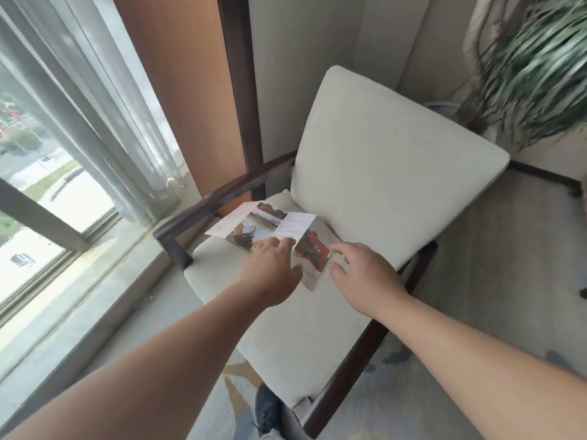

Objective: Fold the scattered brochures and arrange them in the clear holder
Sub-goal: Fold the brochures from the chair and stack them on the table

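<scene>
Both hands are reaching down to an unfolded brochure (273, 227) on a chair seat.

The brochure is lying spread open on the cream seat cushion (286, 328), toward the back corner on the window (47, 185) side. The left hand (273, 271) is resting on the paper's near edge with fingers straight — pressing, not gripping. The right hand (365, 277) is hovering at the right-hand panel, thumb and forefinger spread apart, holding nothing — whether they are touching the paper I cannot tell.
</scene>
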Tool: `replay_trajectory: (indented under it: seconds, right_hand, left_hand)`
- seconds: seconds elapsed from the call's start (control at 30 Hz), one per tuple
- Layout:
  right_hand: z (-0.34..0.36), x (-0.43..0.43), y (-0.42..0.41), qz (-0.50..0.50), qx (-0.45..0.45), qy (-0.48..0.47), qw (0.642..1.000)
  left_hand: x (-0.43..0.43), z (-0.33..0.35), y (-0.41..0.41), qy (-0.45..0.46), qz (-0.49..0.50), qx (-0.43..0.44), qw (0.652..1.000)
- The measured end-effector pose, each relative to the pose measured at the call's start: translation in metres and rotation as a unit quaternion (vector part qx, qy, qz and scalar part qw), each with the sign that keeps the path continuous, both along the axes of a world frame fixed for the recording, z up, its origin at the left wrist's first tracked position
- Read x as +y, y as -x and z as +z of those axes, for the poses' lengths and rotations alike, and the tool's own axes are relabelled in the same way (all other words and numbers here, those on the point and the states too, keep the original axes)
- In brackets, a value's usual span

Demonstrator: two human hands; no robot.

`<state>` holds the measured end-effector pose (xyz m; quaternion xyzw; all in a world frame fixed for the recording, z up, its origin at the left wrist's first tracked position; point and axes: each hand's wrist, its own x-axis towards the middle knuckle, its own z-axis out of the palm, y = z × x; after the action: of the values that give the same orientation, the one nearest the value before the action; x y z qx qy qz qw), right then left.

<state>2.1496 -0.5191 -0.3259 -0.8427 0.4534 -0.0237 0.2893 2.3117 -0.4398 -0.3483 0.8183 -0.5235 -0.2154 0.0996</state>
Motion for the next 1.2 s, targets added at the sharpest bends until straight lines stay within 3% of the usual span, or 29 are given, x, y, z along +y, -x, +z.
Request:
replay_trajectory:
  seconds: [0.4, 0.67, 0.9, 1.2]
  right_hand:
    - [-0.103, -0.092, -0.033, -0.035, 0.039, -0.056, 0.997]
    - [-0.191, -0.134, -0.035, -0.002, 0.061, -0.103, 0.993]
    - [-0.233, -0.146, -0.031, 0.004, 0.066, -0.131, 0.989]
    - [-0.229, -0.149, -0.033, 0.008, 0.067, -0.135, 0.989]
  left_hand:
    - [-0.101, -0.115, -0.036, -0.103, -0.019, -0.006, 0.994]
    - [-0.152, -0.233, -0.048, -0.15, 0.032, -0.05, 0.987]
    - [-0.183, -0.294, -0.048, -0.191, 0.093, -0.063, 0.975]
    - [-0.172, -0.273, -0.053, -0.082, 0.128, -0.092, 0.984]
